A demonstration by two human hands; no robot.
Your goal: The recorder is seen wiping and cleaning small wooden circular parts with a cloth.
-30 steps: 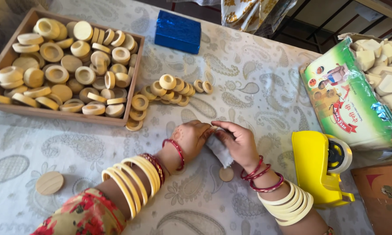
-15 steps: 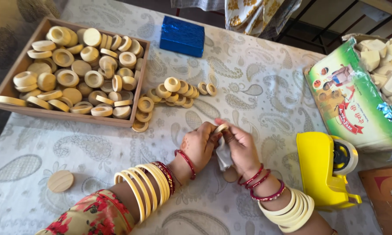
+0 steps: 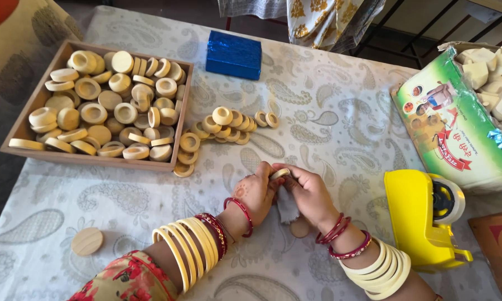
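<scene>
Paisley cloth covers the table (image 3: 340, 128). Near its front edge the left hand (image 3: 256, 192) and right hand (image 3: 309, 192) meet, both grips pinched together on one small wooden ring (image 3: 279, 173) held just above the cloth. A scrap of white paper (image 3: 288, 206) hangs below the ring, between the hands. A wooden disc (image 3: 300, 227) lies under the right wrist. A tray (image 3: 17, 142) full of rings sits to the far left, with a loose row of rings (image 3: 223, 125) beside it. A yellow tape dispenser (image 3: 424, 220) stands just right of the right forearm.
</scene>
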